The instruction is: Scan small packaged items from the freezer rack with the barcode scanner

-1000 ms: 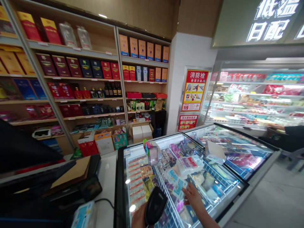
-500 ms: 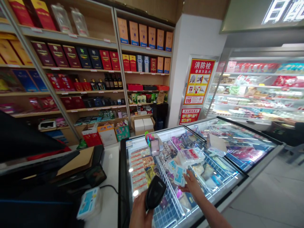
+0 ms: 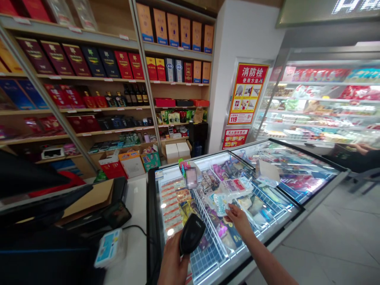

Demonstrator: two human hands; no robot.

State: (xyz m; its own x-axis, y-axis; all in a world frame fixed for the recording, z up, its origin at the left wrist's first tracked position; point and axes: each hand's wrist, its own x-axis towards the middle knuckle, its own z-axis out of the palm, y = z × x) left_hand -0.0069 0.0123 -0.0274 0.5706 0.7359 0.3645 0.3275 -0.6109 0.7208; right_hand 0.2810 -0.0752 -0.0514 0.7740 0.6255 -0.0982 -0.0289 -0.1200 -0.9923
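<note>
In my left hand (image 3: 174, 259) is a black handheld barcode scanner (image 3: 192, 234), its rounded head pointing up over the glass-topped freezer (image 3: 194, 279). The fingers of my right hand (image 3: 240, 221) pinch the edge of a small clear plastic pack (image 3: 221, 204) with a pale blue dotted face. That pack is held over the freezer glass, right of the scanner. Just behind it sits a larger clear pack with red and purple labels (image 3: 236, 186). A similar clear box with a blue label (image 3: 108, 247) stands on the white counter (image 3: 137, 213) to the left.
Wire baskets of packaged food show through the freezer glass. An open white carton (image 3: 267, 172) lies on top. At the left are a dark monitor (image 3: 26, 186) and a cable (image 3: 139, 227). Bottle-box shelves (image 3: 118, 77) line the back. Another person's hands (image 3: 363, 148) appear at far right.
My right hand has turned the pack, so its blue label gives way to a pale dotted face. The scanner stays in my left hand. The whole view has shifted slightly.
</note>
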